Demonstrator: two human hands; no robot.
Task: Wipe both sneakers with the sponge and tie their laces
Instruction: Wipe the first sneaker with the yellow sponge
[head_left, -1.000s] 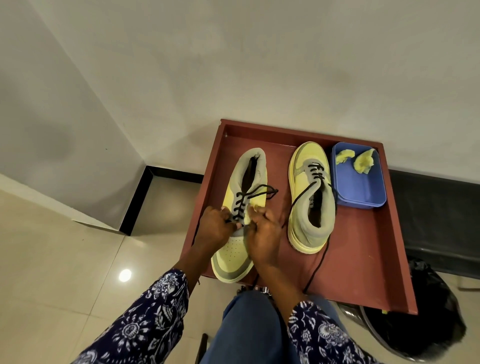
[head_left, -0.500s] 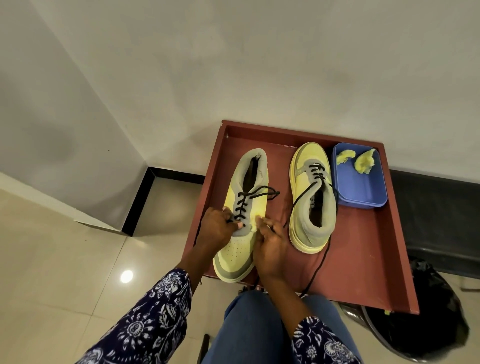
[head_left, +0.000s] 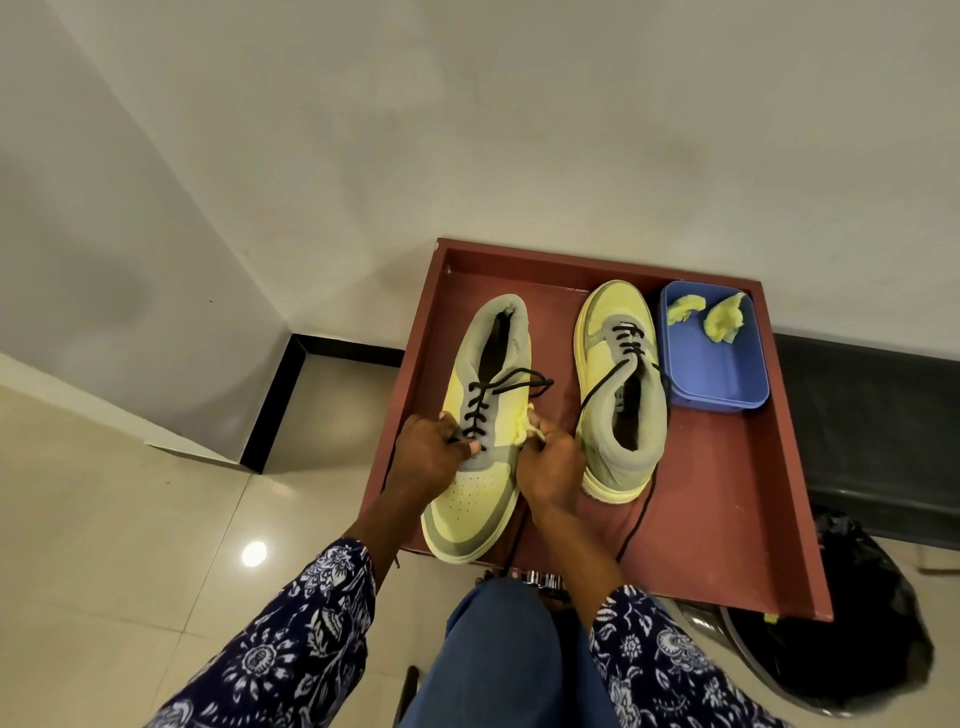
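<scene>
The left sneaker (head_left: 480, 431) has matt yellow panels that look like smooth leather, with small holes on the toe, and grey cloth at the collar. The right sneaker (head_left: 621, 395) is alike. The laces (head_left: 511, 387) are black woven cord. The tray (head_left: 727, 509) is matt red-brown. The box (head_left: 711, 374) is smooth blue plastic. The floor (head_left: 104, 545) is glossy tile.

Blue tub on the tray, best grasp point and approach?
Judgement: pinch the blue tub at its near long wall, coming from above. It sits upright and open-topped, so the rim is exposed. The right sneaker crowds its left side, and the sponge pieces lie at the far end.
</scene>
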